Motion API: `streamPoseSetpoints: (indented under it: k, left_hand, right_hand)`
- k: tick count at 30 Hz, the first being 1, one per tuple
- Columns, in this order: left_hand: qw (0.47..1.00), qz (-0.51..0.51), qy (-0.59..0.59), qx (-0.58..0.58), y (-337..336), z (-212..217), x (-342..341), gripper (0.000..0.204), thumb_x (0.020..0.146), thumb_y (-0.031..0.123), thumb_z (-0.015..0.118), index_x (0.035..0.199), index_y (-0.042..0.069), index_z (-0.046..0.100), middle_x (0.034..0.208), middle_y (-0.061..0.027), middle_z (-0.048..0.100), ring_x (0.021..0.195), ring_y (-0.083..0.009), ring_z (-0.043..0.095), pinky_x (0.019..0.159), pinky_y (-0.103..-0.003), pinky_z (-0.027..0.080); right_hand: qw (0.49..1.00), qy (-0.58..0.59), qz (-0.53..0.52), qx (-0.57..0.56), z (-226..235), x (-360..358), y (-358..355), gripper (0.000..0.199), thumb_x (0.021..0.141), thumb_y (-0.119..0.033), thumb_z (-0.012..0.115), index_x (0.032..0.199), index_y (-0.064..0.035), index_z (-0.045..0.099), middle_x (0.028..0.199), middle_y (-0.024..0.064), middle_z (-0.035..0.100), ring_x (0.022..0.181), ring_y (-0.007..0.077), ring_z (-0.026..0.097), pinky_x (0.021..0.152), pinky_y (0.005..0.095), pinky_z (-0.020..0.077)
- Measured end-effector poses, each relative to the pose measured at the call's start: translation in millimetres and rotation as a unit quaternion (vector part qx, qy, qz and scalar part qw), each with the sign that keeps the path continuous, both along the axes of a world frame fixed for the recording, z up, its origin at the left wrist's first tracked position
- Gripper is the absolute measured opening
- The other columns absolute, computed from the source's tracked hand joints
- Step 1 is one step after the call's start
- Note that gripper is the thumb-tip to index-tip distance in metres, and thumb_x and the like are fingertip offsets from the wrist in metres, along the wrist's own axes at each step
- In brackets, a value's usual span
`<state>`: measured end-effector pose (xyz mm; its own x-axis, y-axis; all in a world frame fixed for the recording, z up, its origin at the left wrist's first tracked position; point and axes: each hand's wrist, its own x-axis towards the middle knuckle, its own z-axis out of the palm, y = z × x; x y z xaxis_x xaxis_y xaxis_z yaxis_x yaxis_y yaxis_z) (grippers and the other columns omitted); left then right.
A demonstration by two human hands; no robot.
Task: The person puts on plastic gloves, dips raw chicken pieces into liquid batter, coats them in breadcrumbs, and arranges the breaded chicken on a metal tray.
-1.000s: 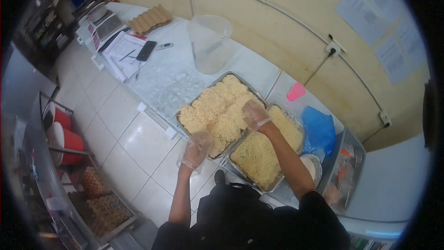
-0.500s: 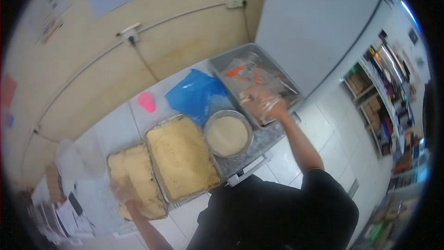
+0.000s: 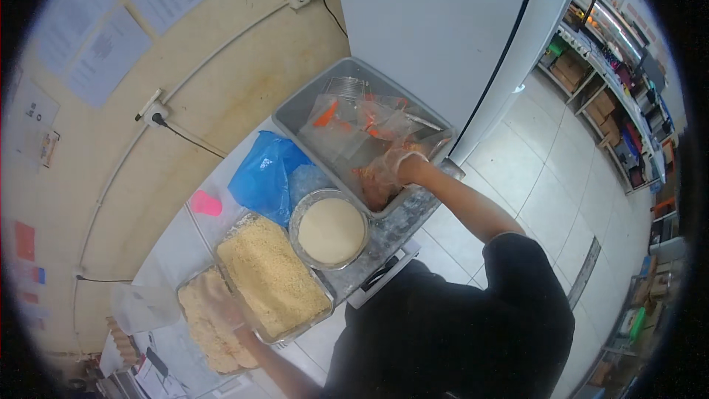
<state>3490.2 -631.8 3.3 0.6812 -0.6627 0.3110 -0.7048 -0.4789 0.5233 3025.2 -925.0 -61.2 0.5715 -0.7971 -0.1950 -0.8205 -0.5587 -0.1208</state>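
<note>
My right hand (image 3: 390, 171), in a clear plastic glove, reaches into the grey tub (image 3: 310, 127) at its near right corner. Its fingers are curled down by a reddish-brown mass, which I cannot make out. Clear plastic bags with orange marks (image 3: 347, 122) lie in the tub. Over the left tray of pale crumbs (image 3: 210, 336) is my left hand (image 3: 224, 307), also gloved and smeared by motion; its fingers cannot be read. Beside that tray stands a larger metal tray of yellowish crumbs (image 3: 273, 273). A round bowl of pale cream-coloured batter (image 3: 332, 231) sits between this tray and the tub.
Behind the bowl lies a crumpled blue plastic bag (image 3: 262, 177), with a pink object (image 3: 206, 203) to its left. A clear container (image 3: 144, 307) and papers (image 3: 159, 377) are at far left. A white upright panel (image 3: 436, 37) rises behind the tub.
The view has turned, so the table sits further left and lower. My right hand has shifted toward the tub's near corner. My left hand has moved toward the larger tray's edge.
</note>
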Motion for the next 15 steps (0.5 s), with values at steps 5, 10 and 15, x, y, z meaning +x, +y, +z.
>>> streamPoseSetpoints:
  k: [5, 10, 15]
  left_hand:
    - [0.991, -0.117, 0.067, -0.009, -13, -13, -87, 0.047, 0.102, 0.034, 0.048, 0.136, 0.002, 0.05, 0.139, -0.0174, 0.052, 0.134, -0.0325, 0.043, 0.113, -0.042, 0.03]
    - [0.979, -0.156, 0.133, 0.014, -6, -32, -128, 0.048, 0.103, 0.036, 0.047, 0.135, 0.002, 0.05, 0.14, -0.018, 0.051, 0.138, -0.0333, 0.038, 0.115, -0.044, 0.026]
    - [0.975, -0.148, 0.163, -0.031, -3, -28, -130, 0.044, 0.103, 0.033, 0.047, 0.133, 0.001, 0.052, 0.137, -0.0191, 0.053, 0.135, -0.0346, 0.041, 0.114, -0.044, 0.028]
  right_hand:
    - [0.998, 0.048, -0.025, -0.042, -50, -5, -12, 0.027, 0.077, -0.022, 0.065, 0.097, -0.0048, 0.074, 0.104, 0.0165, 0.071, 0.092, 0.0327, 0.069, 0.079, 0.045, 0.0544]
    - [0.986, 0.128, 0.017, 0.103, -77, -19, -53, 0.039, 0.073, -0.032, 0.069, 0.102, -0.0061, 0.073, 0.106, 0.0175, 0.071, 0.094, 0.0327, 0.069, 0.082, 0.0435, 0.0535]
    - [0.977, 0.144, 0.08, 0.133, 2, -22, -36, 0.051, 0.072, -0.032, 0.074, 0.115, -0.0038, 0.067, 0.112, 0.0172, 0.069, 0.098, 0.0315, 0.067, 0.084, 0.0419, 0.0524]
